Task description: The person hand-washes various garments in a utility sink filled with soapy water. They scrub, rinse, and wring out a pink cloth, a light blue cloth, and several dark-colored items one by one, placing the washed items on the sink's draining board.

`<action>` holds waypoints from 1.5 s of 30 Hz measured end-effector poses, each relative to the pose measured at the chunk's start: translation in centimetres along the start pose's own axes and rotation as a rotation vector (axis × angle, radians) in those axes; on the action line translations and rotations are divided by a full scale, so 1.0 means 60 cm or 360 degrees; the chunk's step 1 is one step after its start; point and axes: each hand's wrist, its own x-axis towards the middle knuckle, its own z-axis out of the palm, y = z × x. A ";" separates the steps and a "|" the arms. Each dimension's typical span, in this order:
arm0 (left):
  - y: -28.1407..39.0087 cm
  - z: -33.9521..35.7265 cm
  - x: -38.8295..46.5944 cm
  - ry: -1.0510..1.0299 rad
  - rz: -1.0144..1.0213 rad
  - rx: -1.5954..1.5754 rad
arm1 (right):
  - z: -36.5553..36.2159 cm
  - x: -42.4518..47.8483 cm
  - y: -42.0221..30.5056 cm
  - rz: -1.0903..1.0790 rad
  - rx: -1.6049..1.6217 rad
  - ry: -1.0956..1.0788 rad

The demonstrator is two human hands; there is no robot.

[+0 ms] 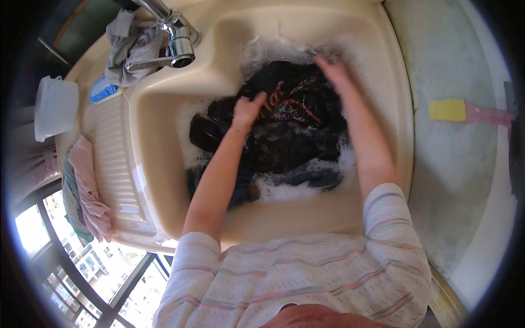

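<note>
A wet black garment [283, 143] with an orange and blue print lies bunched in soapy water in a beige laundry sink [287, 217]. My left hand [248, 110] rests on the garment left of the print, its fingertips partly hidden against the dark cloth; whether it grips the cloth I cannot tell. Blurred by motion, my right hand [332, 71] is at the garment's upper right edge, beside the suds, its hold unclear. Dark blue cloth [307, 178] shows in the foam nearer my body.
A chrome faucet [180, 45] overhangs the sink's upper left corner. Grey cloth [133, 49], a blue brush [102, 89], a white tub [56, 107] and pink cloth [90, 184] surround the ribbed washboard [117, 151]. A yellow-and-pink brush [449, 110] is at right.
</note>
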 end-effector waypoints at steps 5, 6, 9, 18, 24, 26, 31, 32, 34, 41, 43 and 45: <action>-0.007 0.000 0.048 -0.0719 0.0000 0.0267 | 0.058 -0.018 0.000 -0.0650 -0.0559 -0.0399; 0.018 -0.022 0.031 -0.0655 -0.0056 0.0189 | 0.013 -0.007 0.009 -0.0474 -0.0247 -0.0401; 0.030 -0.052 -0.001 -0.0585 -0.0029 -0.0914 | -0.043 0.023 0.038 -0.0293 0.0527 -0.0008; -0.025 0.028 0.023 -0.1178 -0.0274 -0.2588 | 0.192 -0.263 -0.126 -0.1857 -0.0306 0.0161; 0.033 0.063 -0.028 -0.0584 -0.0575 -0.2004 | 0.173 -0.081 -0.060 -0.0815 -0.0495 0.0424; 0.002 0.065 -0.010 -0.0908 -0.0265 -0.2344 | 0.180 -0.160 -0.094 -0.1066 -0.0295 0.0534; 0.057 0.040 -0.044 -0.0295 -0.0439 -0.1475 | 0.170 -0.129 -0.091 -0.1009 -0.0329 0.0368; 0.078 0.025 -0.055 -0.0277 -0.0363 -0.1245 | 0.135 -0.074 -0.074 -0.0739 -0.0555 0.0239; 0.111 -0.016 -0.071 -0.0206 -0.0306 -0.0731 | 0.074 -0.020 -0.036 -0.0725 -0.0576 0.0162; 0.123 -0.104 -0.041 -0.0100 0.0670 0.1015 | 0.003 0.025 -0.015 0.0027 -0.0410 -0.0381; 0.116 -0.054 0.002 0.0187 0.1004 0.0692 | 0.090 0.002 0.012 -0.0502 -0.1137 -0.0084; 0.066 0.006 0.032 0.0133 0.0856 0.1150 | 0.100 0.013 0.049 -0.0825 -0.0968 -0.0330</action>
